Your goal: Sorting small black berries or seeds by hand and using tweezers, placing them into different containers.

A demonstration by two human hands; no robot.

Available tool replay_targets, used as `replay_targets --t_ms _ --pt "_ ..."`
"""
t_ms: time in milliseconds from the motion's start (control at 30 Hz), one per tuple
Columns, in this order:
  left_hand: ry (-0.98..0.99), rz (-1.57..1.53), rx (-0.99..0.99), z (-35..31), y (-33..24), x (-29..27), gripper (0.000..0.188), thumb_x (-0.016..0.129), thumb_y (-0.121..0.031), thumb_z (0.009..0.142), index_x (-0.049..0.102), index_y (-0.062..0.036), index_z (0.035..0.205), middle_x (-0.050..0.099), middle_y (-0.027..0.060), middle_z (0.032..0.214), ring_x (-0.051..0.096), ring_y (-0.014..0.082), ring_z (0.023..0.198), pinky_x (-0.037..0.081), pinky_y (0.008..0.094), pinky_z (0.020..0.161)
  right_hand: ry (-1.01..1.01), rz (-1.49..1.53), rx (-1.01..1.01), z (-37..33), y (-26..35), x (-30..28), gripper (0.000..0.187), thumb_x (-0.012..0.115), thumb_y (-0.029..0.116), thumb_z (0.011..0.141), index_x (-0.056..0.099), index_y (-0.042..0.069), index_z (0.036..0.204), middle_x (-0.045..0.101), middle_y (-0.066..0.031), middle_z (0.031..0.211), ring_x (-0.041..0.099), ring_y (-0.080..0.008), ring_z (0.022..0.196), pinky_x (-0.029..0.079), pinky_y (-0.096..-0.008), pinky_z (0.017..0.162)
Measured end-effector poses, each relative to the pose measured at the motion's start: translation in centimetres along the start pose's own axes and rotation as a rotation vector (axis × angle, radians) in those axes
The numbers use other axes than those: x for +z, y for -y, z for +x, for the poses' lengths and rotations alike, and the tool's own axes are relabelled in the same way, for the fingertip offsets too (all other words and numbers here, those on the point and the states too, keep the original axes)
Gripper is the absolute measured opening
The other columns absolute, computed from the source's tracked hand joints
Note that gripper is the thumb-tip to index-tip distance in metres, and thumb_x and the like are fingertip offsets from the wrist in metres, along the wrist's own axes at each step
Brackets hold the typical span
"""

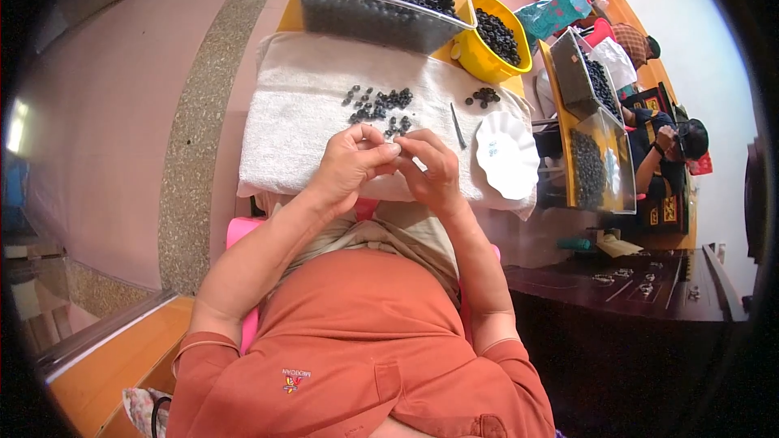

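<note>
Over the near part of a white towel (296, 105), my left hand (349, 166) and my right hand (434, 170) meet with thumbs and fingers pinched together. Whatever lies between the fingertips is too small to make out. Just beyond them are several loose small black round pieces (381, 104) in rough rows. A smaller heap of dark pieces (484, 96) sits farther right. Between that heap and my right hand lies a thin dark pointed tool (458, 126). A white scalloped dish (519, 162) to the right holds a few tiny pale bluish bits.
At the far edge stands a clear plastic bin (365, 20) full of black pieces, beside a yellow basin (480, 57) with more. Another table with bins (580, 85) stands to the right, where a person in dark clothes (661, 150) sits. A patterned floor strip runs along the left.
</note>
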State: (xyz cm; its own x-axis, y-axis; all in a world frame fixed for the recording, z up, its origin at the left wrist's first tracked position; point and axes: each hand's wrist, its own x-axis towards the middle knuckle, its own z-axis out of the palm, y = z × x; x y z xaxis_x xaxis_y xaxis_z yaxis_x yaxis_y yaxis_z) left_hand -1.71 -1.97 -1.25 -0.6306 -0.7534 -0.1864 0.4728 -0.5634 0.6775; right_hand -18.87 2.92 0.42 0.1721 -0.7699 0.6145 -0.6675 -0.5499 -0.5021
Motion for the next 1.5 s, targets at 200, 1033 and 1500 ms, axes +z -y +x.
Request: replay_targets --t_ms 200,1033,1500 --pt "0.017 0.008 0.006 0.1 -0.1 0.2 0.013 0.065 -0.002 0.091 0.053 -0.0070 0.093 0.065 0.0055 0.090 0.068 0.0166 0.086 0.058 0.0320 0.079 -0.059 0.053 0.004 -0.2 -0.2 0.5 0.033 0.075 -0.006 0.073 0.067 -0.001 0.105 0.065 -0.0126 0.092 0.064 -0.0204 0.073 0.053 -0.0294 0.063" --pt "-0.013 0.222 0.061 -0.1 0.5 0.7 0.017 0.069 -0.014 0.092 0.059 -0.0038 0.102 0.069 0.0058 0.097 0.065 0.0120 0.086 0.055 0.0273 0.076 -0.360 -0.251 0.107 2.3 -1.4 -5.2 0.031 0.074 -0.001 0.079 0.064 -0.001 0.108 0.064 -0.0116 0.091 0.060 -0.0172 0.070 0.050 -0.0278 0.064" --pt "-0.132 0.208 0.140 0.0 0.1 0.5 0.014 0.069 -0.011 0.090 0.060 -0.0036 0.098 0.069 0.0059 0.093 0.063 0.0091 0.080 0.054 0.0246 0.072 -0.278 -0.541 0.350 7.7 -14.8 -14.6 0.025 0.073 0.011 0.084 0.072 -0.002 0.105 0.074 -0.0121 0.090 0.070 -0.0168 0.081 0.053 -0.0285 0.071"
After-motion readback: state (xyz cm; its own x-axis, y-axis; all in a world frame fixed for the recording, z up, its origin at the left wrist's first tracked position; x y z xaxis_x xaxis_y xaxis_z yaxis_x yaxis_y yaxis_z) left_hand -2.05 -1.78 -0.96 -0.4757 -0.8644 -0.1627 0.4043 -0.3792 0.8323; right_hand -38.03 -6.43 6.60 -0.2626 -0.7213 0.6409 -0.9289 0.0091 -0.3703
